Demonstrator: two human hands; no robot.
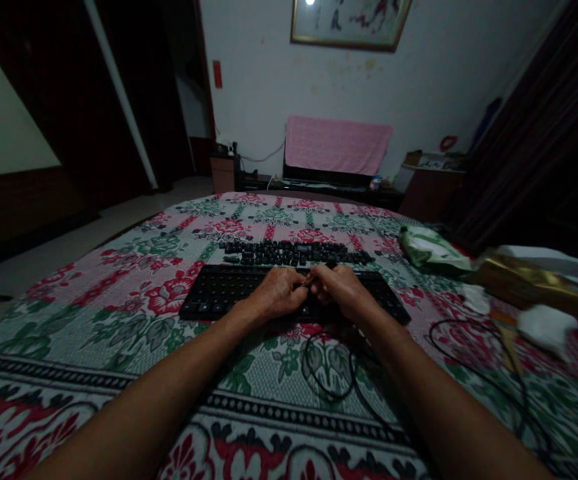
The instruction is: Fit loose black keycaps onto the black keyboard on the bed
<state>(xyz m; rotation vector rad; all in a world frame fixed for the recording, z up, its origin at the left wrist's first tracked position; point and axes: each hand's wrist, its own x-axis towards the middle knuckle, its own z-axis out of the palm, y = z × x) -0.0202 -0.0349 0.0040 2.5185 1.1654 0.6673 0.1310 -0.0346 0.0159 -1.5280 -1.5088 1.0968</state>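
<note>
A black keyboard with its keycaps off lies on a floral bedspread. Beyond it, loose black keycaps lie laid out in rows. My left hand and my right hand rest over the keyboard's middle, fingers curled and meeting in a pinch. Between the fingertips a small thin thing shows, too small to name. The keyboard's black cable loops toward me between my forearms.
A green packet lies right of the keyboard. A gold box, white tissues and another black cable lie at the right. A pink cloth covers a screen on the far stand.
</note>
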